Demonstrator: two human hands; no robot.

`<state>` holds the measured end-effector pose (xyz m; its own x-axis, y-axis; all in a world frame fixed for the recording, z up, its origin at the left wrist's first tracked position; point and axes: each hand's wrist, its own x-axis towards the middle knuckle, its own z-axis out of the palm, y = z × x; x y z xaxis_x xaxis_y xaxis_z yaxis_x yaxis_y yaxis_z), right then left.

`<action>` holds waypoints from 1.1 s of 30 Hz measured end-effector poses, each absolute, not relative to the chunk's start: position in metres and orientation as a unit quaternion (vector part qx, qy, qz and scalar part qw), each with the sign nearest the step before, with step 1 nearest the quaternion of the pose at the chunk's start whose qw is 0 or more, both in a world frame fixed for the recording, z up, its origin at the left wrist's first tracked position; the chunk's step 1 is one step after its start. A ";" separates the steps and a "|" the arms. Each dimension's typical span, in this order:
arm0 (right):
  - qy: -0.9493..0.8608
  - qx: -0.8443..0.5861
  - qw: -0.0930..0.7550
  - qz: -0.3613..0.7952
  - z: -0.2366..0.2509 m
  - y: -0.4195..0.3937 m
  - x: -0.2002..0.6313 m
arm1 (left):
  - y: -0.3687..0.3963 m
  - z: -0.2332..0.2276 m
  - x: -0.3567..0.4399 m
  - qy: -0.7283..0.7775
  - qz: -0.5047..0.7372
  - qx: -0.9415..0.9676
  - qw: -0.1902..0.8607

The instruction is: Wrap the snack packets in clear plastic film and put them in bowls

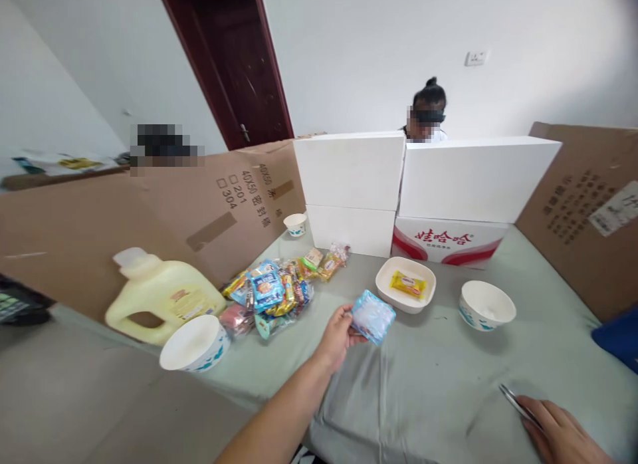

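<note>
My left hand is closed on the near left edge of a blue-edged, partly clear snack packet, held above the table. At the lower right, my right hand grips a pair of metal tweezers, its tips pointing up and left. Just beyond the packet stands a white square bowl with a yellow wrapped snack in it. A white paper bowl with a blue pattern, holding something whitish, is to the right. Left of my left hand lies a pile of colourful wrapped snacks.
A yellowish jug and another paper bowl stand at the left edge. A small paper bowl sits farther back. White boxes and cardboard panels wall the table. Two people are beyond them.
</note>
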<state>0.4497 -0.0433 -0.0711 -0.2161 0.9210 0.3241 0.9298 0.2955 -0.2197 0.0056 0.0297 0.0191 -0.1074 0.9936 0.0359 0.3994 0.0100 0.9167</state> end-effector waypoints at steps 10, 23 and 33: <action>-0.778 -0.594 0.190 0.077 0.005 -0.033 0.346 | -0.032 -0.025 0.057 0.489 0.330 0.807 0.026; -0.842 -0.530 0.017 0.097 0.015 -0.014 0.293 | -0.023 -0.018 0.050 0.523 0.356 0.768 0.103; -0.776 -0.607 0.170 -0.011 -0.011 -0.025 0.374 | 0.013 -0.015 0.076 0.530 0.474 0.525 0.467</action>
<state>0.3735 -0.0248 -0.0115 -0.2045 0.9388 0.2771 0.9463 0.2620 -0.1893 0.0760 0.0126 -0.0151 -0.0120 0.9999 0.0024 0.1144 -0.0010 0.9934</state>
